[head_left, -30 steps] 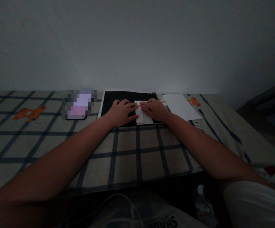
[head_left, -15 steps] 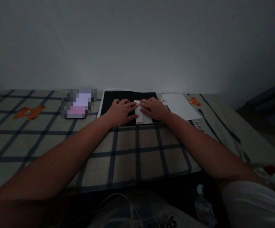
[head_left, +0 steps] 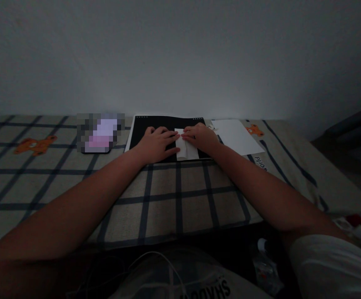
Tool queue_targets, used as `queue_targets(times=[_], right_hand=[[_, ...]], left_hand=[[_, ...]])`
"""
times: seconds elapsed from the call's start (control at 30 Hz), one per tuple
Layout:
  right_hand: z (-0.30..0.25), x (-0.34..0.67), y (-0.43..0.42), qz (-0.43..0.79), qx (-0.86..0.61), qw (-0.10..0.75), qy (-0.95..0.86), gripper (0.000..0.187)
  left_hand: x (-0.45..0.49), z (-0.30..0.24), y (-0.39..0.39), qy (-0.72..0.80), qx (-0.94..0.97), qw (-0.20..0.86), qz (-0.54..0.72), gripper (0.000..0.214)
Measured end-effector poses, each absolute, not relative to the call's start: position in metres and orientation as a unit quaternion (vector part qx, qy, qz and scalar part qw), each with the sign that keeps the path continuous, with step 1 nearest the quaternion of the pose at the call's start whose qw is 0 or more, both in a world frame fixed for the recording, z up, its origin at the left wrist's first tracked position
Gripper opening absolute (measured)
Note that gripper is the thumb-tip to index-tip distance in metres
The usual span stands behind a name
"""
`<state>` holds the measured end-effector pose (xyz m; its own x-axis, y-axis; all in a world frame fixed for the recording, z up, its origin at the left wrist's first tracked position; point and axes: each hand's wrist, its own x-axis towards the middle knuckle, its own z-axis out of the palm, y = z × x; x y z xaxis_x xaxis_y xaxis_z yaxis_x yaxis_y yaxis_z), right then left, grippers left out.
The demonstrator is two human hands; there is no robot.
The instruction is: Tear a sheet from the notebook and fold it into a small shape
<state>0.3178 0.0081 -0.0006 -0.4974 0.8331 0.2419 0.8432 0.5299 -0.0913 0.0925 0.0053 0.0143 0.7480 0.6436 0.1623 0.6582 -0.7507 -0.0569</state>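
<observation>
A small folded white paper lies on a black mat at the far side of the checked cloth. My left hand lies flat on the mat with its fingers stretched out, the fingertips touching the paper's left edge. My right hand rests on the paper's upper right part, fingers extended and pressing down on it. Both fingertips meet near the paper's top. The room is dim.
A white sheet lies just right of the mat. A blurred-out lit object sits to the mat's left. The checked cloth with orange bear prints covers the surface. A plain wall rises behind. A plastic bottle lies low at the right.
The view has shifted slightly, so everything sits a little higher in the picture. Both hands stay pressed on the paper, with the fingertips drawn a bit closer together.
</observation>
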Motion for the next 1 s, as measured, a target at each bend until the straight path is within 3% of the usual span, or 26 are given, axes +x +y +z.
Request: queue_targets(times=[0.23,0.77,1.0], right_hand=[[0.007,0.321,0.004,-0.031,-0.475,0.109,-0.873,0.035],[0.012,0.324,-0.019,-0.037,-0.453,0.078,-0.888,0.059],[0.005,0.321,-0.015,-0.026,-0.436,0.160,-0.885,0.047]], left_hand=[[0.092,0.015,0.004,-0.348,-0.933,0.057,-0.065,0.056],[0.091,0.012,0.000,-0.348,-0.934,0.058,-0.059,0.062],[0.092,0.009,0.000,-0.389,-0.916,0.053,-0.077,0.062]])
